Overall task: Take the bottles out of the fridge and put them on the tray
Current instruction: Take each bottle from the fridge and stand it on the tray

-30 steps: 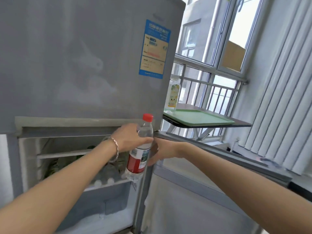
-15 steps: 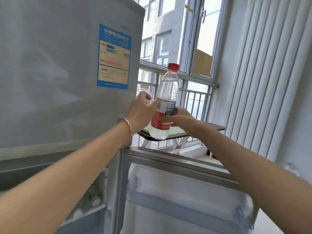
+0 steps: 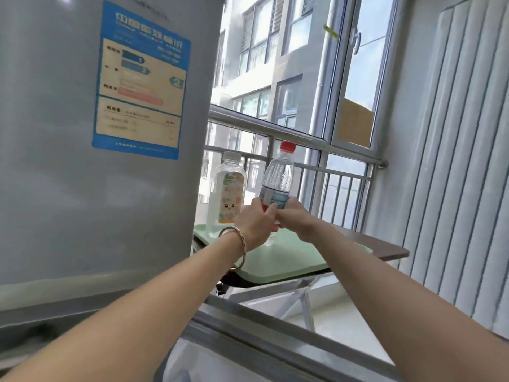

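A: What's nearest to me?
B: The top edge of the open fridge door [image 3: 275, 343], running across the bottom, with both forearms reaching out over it

A: And my hands?
B: I see the left hand [image 3: 254, 220], a bracelet [image 3: 237, 244] on its wrist, and the right hand [image 3: 294, 217] together, both wrapped round the lower half of the red-capped bottle [image 3: 278, 177]

A: Where is that bottle?
B: Above the green tray [image 3: 281, 263], leaning slightly right; I can't tell whether its base touches the tray

A: Anything else on the tray?
B: A clear bottle with a cartoon label [image 3: 228, 193] stands upright at the far left corner, just beside the grey fridge [image 3: 55, 188] with its blue sticker [image 3: 140, 81]

A: Behind that?
B: The tray lies on a dark table [image 3: 385, 248], then a metal railing [image 3: 316, 142] and the window [image 3: 355, 78]
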Available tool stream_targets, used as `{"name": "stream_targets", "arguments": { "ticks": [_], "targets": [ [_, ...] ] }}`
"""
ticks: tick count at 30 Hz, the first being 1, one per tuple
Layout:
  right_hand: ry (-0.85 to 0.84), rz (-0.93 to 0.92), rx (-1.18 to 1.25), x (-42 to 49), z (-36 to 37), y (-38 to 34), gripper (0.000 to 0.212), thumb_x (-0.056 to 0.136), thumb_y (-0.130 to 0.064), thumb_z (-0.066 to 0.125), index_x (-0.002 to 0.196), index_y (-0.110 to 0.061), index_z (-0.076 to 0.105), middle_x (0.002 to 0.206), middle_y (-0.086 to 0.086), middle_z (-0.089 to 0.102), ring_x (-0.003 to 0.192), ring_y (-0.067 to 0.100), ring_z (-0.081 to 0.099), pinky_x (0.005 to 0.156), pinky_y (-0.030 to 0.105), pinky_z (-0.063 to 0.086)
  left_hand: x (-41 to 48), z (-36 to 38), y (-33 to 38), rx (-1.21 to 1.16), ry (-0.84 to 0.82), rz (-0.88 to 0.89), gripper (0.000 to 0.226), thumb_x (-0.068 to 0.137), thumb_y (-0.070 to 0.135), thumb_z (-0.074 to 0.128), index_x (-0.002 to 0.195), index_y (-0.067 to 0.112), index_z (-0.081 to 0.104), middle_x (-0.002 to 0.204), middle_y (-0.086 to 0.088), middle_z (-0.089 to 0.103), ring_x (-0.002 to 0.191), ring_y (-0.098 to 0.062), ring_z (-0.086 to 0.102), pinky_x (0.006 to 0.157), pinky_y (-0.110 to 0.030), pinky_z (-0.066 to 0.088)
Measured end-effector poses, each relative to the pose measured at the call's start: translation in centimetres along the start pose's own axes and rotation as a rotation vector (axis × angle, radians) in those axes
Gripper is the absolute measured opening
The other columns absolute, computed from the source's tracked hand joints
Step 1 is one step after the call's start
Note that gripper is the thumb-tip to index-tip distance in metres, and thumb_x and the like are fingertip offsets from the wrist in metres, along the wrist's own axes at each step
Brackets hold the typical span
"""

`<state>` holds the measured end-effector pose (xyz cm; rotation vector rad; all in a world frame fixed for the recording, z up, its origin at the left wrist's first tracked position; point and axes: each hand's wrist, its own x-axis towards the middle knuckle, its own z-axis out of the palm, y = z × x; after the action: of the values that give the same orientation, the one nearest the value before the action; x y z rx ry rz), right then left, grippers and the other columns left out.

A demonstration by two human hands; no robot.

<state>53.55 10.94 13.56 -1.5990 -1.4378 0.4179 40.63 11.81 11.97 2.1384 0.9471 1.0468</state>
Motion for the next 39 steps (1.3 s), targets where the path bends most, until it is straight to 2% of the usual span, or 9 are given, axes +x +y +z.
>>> {"name": "stream_targets", "arguments": {
  "ticks": [3,6,13,18,22,26,32,36,39],
  "targets": [
    [0.025,-0.022,-0.019,2.2,0.7,0.7,0.022,0.084,-0.001,0.061,0.104,0.006,0.064,0.085,0.019,0.060,0.074,0.023,0.050,0.067,0.039,0.045,1.9,0.9,-0.9,0.016,-0.018,-0.026,0.051,0.095,0.048,0.032,0.125,0.011,0.048,0.107,-0.009,0.065,0.098,-0.029,0.061,0.089,-0.039,0.048],
    [0.016,-0.038,0.000,3.9,1.4,1.2,0.017,0.090,0.004,0.055,0.100,-0.005,0.065,0.100,0.021,0.068,0.084,0.025,0.062,0.075,0.036,0.055,3.6,1.7,-2.1,0.061,-0.010,-0.051,0.063,0.088,0.056,0.029,0.134,0.015,0.042,0.122,-0.015,0.059,0.107,-0.034,0.059,0.096,-0.048,0.047],
    [-0.012,0.091,-0.050,5.2,1.5,1.9,0.021,0.092,-0.008,0.049,0.112,-0.010,0.055,0.118,0.021,0.063,0.104,0.029,0.059,0.102,0.048,0.048,3.8,1.6,-1.9,0.119,-0.075,-0.037,0.052,0.099,0.044,0.028,0.132,0.008,0.045,0.121,-0.016,0.060,0.106,-0.031,0.059,0.092,-0.041,0.047],
    [0.184,0.009,-0.439,-0.2,1.9,-0.8,0.059,0.090,-0.020,0.059,0.140,-0.006,0.031,0.127,0.015,0.054,0.112,0.032,0.056,0.094,0.043,0.049,0.1,-0.7,-0.7,0.204,-0.063,0.075,0.043,0.101,0.037,0.028,0.128,0.008,0.044,0.123,-0.019,0.059,0.109,-0.034,0.058,0.093,-0.045,0.047],
    [0.209,-0.170,-0.642,-6.8,3.1,-4.2,0.063,0.084,-0.023,0.067,0.138,-0.009,0.036,0.123,0.015,0.057,0.108,0.030,0.057,0.095,0.047,0.049,-5.9,-4.0,0.1,0.346,-0.120,0.228,0.055,0.102,0.030,0.031,0.152,0.012,0.018,0.156,-0.012,0.029,0.143,-0.029,0.030,0.119,-0.046,0.025],
    [0.162,-0.265,-0.815,-12.4,5.9,-6.4,0.070,0.079,-0.025,0.073,0.139,-0.014,0.038,0.127,0.011,0.056,0.114,0.029,0.054,0.100,0.045,0.045,-12.4,-7.8,-0.8,0.481,-0.180,0.322,0.064,0.102,0.032,0.032,0.155,0.017,-0.002,0.164,-0.003,-0.002,0.151,-0.020,0.004,0.123,-0.033,0.006],
    [0.041,-0.288,-0.820,-17.1,12.9,-7.9,0.053,0.080,-0.017,0.061,0.129,-0.005,0.047,0.125,0.016,0.055,0.117,0.033,0.052,0.101,0.043,0.043,-18.2,-11.1,-5.3,0.561,-0.211,0.286,0.061,0.102,0.028,0.029,0.154,0.005,0.005,0.163,-0.010,0.005,0.152,-0.022,0.006,0.123,-0.034,0.008],
    [-0.103,-0.229,-0.770,-18.1,18.2,-7.1,0.042,0.080,-0.014,0.057,0.119,-0.001,0.047,0.121,0.021,0.055,0.114,0.038,0.054,0.093,0.044,0.047,-21.2,-13.1,-9.5,0.460,-0.226,0.217,0.052,0.099,0.024,0.033,0.148,0.007,0.026,0.155,-0.010,0.030,0.146,-0.022,0.025,0.121,-0.033,0.019],
    [-0.223,-0.183,-0.756,-18.6,22.5,-5.5,0.049,0.086,-0.019,0.058,0.129,0.000,0.043,0.127,0.022,0.054,0.120,0.038,0.052,0.096,0.040,0.043,-23.4,-13.9,-13.1,0.494,-0.256,0.143,0.056,0.099,0.028,0.035,0.151,0.010,0.023,0.160,-0.008,0.022,0.149,-0.018,0.019,0.121,-0.026,0.011]
  ]
}}
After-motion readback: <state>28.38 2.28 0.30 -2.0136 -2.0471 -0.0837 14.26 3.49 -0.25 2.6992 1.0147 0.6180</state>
